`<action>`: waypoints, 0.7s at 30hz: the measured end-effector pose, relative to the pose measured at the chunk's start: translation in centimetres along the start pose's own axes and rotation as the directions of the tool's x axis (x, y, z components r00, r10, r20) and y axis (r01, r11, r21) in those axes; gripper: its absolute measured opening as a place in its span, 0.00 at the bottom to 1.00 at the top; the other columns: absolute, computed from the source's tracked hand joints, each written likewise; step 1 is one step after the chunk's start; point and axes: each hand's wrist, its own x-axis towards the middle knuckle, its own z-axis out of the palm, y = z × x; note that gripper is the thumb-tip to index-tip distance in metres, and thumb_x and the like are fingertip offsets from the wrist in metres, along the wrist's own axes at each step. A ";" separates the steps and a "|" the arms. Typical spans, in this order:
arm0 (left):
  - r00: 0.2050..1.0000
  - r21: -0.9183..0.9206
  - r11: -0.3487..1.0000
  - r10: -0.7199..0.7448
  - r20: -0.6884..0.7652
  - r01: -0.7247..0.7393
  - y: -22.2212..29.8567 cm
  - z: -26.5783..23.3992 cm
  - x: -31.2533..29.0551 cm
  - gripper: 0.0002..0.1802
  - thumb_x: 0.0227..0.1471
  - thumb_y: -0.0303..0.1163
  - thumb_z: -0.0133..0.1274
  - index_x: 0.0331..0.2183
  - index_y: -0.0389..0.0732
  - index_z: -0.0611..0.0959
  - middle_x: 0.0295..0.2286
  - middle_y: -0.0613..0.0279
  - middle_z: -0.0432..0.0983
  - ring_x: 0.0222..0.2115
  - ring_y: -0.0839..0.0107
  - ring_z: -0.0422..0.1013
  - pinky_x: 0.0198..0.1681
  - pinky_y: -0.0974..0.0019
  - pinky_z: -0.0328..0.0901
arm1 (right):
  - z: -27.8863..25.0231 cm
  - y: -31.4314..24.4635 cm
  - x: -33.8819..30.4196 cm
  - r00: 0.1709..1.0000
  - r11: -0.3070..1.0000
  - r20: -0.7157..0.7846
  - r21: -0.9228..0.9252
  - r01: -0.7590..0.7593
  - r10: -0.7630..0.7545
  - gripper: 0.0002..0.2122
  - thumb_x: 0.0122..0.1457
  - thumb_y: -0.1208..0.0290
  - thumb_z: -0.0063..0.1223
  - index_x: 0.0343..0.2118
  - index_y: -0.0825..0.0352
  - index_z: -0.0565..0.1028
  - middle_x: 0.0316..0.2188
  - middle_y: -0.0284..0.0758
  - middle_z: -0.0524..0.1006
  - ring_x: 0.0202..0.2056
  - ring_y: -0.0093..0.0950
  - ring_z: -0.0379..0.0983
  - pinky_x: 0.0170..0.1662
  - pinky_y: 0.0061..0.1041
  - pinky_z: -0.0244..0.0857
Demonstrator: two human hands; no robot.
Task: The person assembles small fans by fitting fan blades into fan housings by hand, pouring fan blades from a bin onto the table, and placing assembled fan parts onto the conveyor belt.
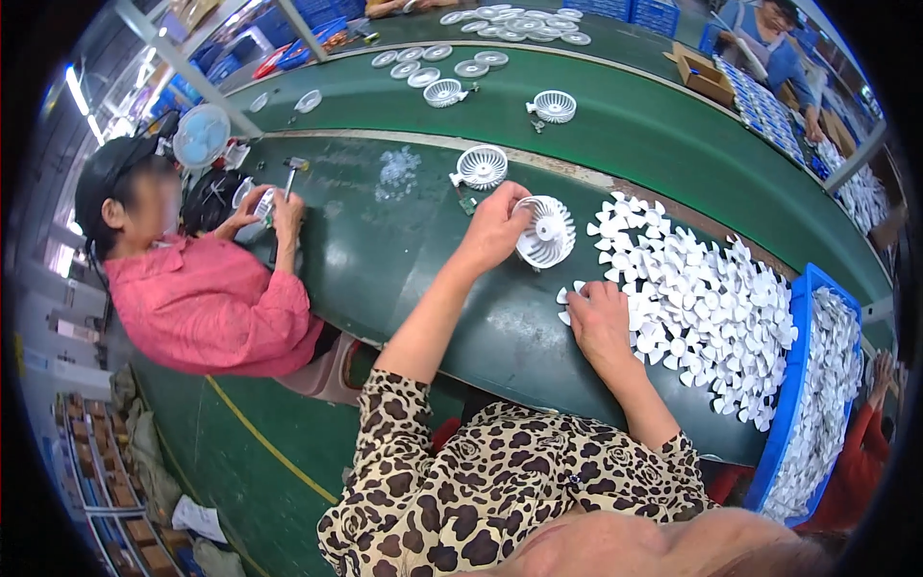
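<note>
"Neighbours first: who is left of the grip?"

"A co-worker point(216, 303) in a pink shirt, well apart from the left hand point(495, 229), holding a small part and a tool point(291, 178). Between that person and the grip, small clear bits point(396, 173) lie loose on the table point(356, 255)."

"And just beyond the left hand?"

"A spare casing point(482, 166), white and round, with a little green board point(468, 205) near it. Nobody is touching either."

"What does the left hand have?"

"A white fan casing point(545, 232), just right of the knuckles. Thumb and fingers are closed on its rim, tilting it so the ribbed inside shows. I see no blade fitted in it."

"The right hand point(602, 322)?"

"Lower and to the right of the casing, fingers bent over the near corner of the pile. A white blade point(564, 297) shows at the fingertips, but I can't tell whether it is pinched or only touched. Right of that hand spreads the pile of blades point(707, 298), then a blue bin point(794, 404) full of more."

"So which step is this?"

"Picking out a blade for the held casing, I'd judge. The next move calls for a firm pinch on just one, with the casing kept steady, open side accessible."
</note>
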 end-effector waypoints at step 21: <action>0.937 -0.825 0.471 -0.291 0.191 0.314 -2.0 4.3 -0.6 0.22 0.60 0.48 0.42 0.39 0.38 0.75 0.34 0.61 0.76 0.33 0.75 0.73 0.37 0.69 0.69 | -4.5 0.2 7.8 0.999 0.993 -0.023 0.110 0.034 -0.032 0.15 0.49 0.70 0.59 0.41 0.63 0.73 0.28 0.35 0.70 0.26 0.33 0.72 0.25 0.30 0.66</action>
